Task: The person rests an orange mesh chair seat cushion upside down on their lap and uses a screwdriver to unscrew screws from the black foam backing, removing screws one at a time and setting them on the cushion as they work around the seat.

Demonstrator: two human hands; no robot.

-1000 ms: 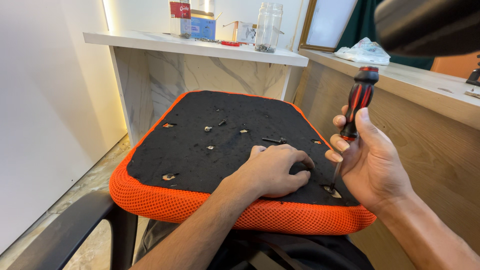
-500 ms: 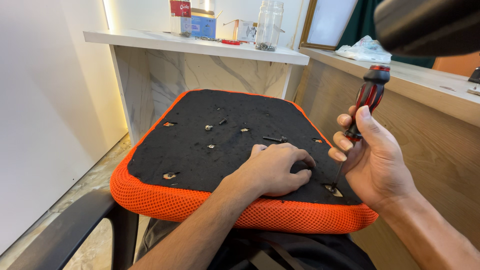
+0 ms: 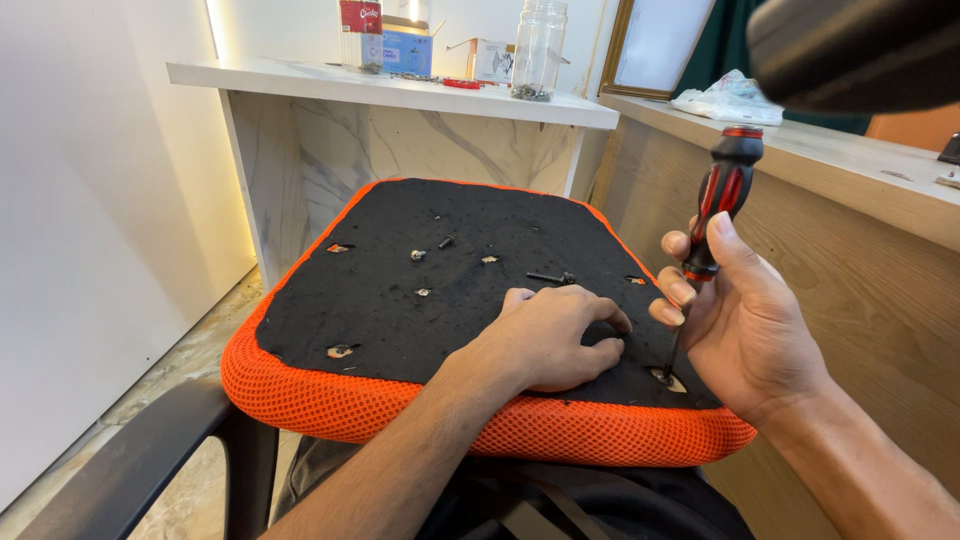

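left half of seat underside (image 3: pixel 400 320) free | loose bolts (image 3: pixel 548 277) mid-panel | counter (image 3: pixel 850 190) probably crowds right

Rough cloth, glossy plastic and veined stone are seen.

The seat cushion (image 3: pixel 420 300) is covered beneath in matt black fuzzy fabric and edged in orange woven mesh (image 3: pixel 330 400). The screwdriver (image 3: pixel 712 215) is handled in glossy red and black plastic over a dark metal shaft. The worktop (image 3: pixel 300 80) is finished in smooth white marble-look stone; the jar (image 3: pixel 538 50) is made of clear glass.

Red-black screwdriver (image 3: pixel 716 205) upright, tip in seat cushion (image 3: pixel 420 300) hole
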